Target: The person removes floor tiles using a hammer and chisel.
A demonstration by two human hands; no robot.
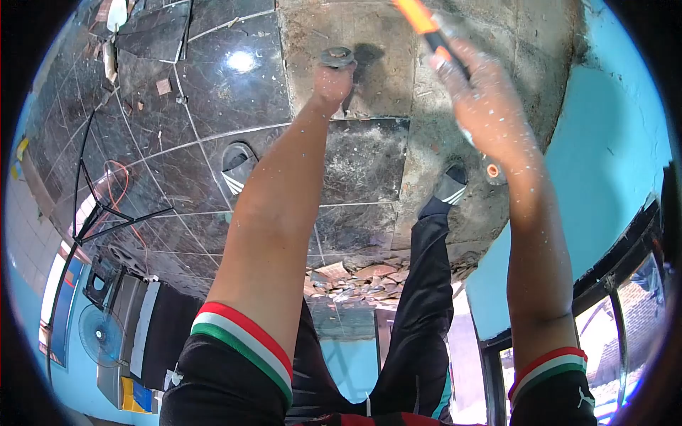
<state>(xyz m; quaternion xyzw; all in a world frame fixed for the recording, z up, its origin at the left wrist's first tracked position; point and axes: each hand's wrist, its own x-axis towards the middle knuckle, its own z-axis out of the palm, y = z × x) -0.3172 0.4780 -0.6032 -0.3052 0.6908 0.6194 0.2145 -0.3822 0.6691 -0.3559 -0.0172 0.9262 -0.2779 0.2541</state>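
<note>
My left hand [332,89] is closed around a chisel with a round grey hand guard [337,57] above the fist. It is held down at the bare concrete [312,35], by the edge of a dark floor tile [366,160]. Most of the chisel's shaft is hidden by the fist. My right hand [490,106], speckled with pale dust, grips the black and orange handle of a hammer [418,15], raised at the upper right. The hammer's head lies outside the view.
Broken tile pieces [362,278] are heaped by my feet. A sandal [239,165] stands on either side. A round object with an orange centre [493,170] lies near the blue wall [604,142]. At left are a black metal stand [87,170], an orange cord [124,181] and a fan [101,334].
</note>
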